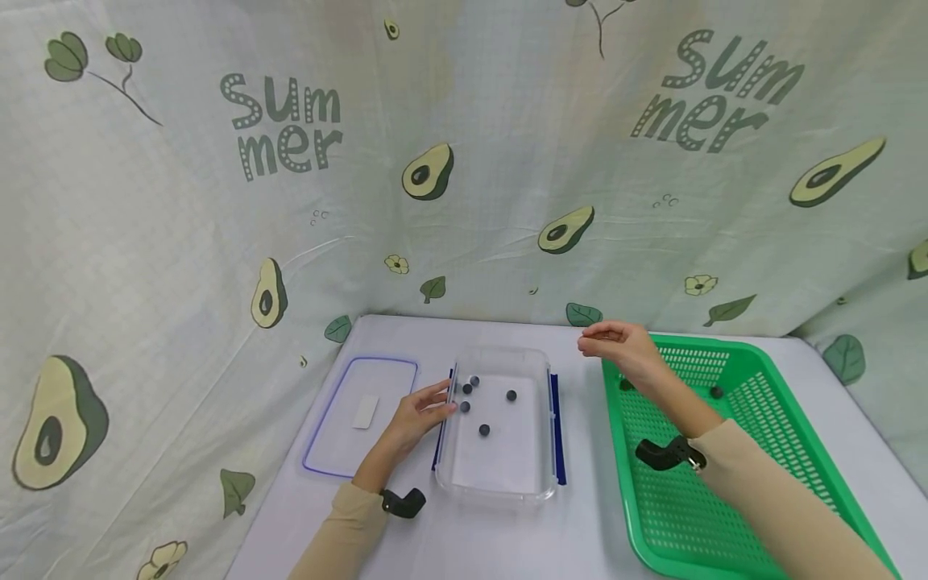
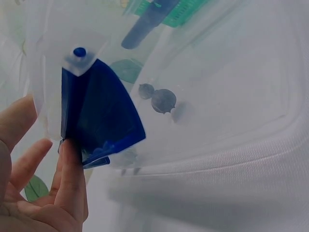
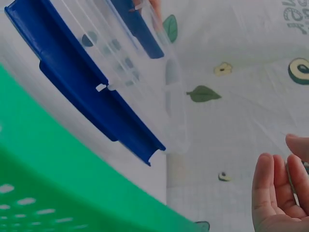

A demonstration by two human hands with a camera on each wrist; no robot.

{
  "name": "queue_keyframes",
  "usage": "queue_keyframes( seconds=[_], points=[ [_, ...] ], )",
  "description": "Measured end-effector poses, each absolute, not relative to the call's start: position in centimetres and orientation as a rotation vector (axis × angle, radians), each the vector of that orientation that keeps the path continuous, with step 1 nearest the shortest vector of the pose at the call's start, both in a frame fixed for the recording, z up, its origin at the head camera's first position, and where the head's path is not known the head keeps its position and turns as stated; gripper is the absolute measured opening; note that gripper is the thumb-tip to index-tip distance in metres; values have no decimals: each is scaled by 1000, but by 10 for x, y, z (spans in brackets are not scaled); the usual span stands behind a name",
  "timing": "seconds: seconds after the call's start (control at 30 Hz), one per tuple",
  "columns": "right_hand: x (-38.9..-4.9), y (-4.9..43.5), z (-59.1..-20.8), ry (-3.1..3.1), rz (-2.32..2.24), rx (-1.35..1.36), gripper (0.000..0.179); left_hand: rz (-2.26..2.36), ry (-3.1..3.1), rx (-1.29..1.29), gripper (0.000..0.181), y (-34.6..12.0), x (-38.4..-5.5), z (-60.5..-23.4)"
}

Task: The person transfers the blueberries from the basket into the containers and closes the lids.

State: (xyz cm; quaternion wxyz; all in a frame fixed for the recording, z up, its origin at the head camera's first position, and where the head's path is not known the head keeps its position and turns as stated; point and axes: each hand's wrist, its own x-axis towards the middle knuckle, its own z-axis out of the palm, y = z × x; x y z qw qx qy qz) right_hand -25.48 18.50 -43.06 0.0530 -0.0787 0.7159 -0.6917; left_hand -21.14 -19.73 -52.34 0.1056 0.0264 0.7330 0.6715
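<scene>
A clear plastic box [image 1: 500, 475] with blue side flaps [image 2: 104, 113] stands on the table, several blueberries [image 1: 484, 430] on its floor. At its left wall is my left hand [image 1: 416, 419]. The fingers touch the lowered blue flap from outside, and the thumb lies at the rim. My right hand [image 1: 619, 346] is raised between the box and a green basket [image 1: 627, 507], fingertips drawn close to the thumb. A dark spot shows between those fingers in the right wrist view; whether it is a held berry or background cannot be told. Blueberries [image 1: 716, 392] also lie in the basket.
A clear lid [image 1: 333, 439] with a blue edge lies flat left of the box, a white label [image 1: 366, 412] on it. The right forearm reaches over the basket. A printed cloth [image 1: 493, 298] hangs behind the white table [image 1: 551, 548].
</scene>
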Motion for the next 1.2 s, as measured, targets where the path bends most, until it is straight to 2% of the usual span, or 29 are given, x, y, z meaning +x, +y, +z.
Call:
queue_keyframes(
  seconds=[0.43, 0.57, 0.93, 1.2],
  points=[
    [-246, 242, -442, 2023, -2294, -203, 12, 1959, 2171, 73, 59, -196, -214, -523],
    [-244, 255, -449, 1995, -2336, -164, 13, 1956, 2181, 81, 60, -196, -213, -524],
    [-242, 289, -472, 2241, -2204, -22, 28, 1948, 2205, 79, 58, -197, -214, -527],
    [-243, 300, -484, 2602, -1816, 115, 53, 1951, 2202, 50, 60, -198, -213, -527]
  ],
)
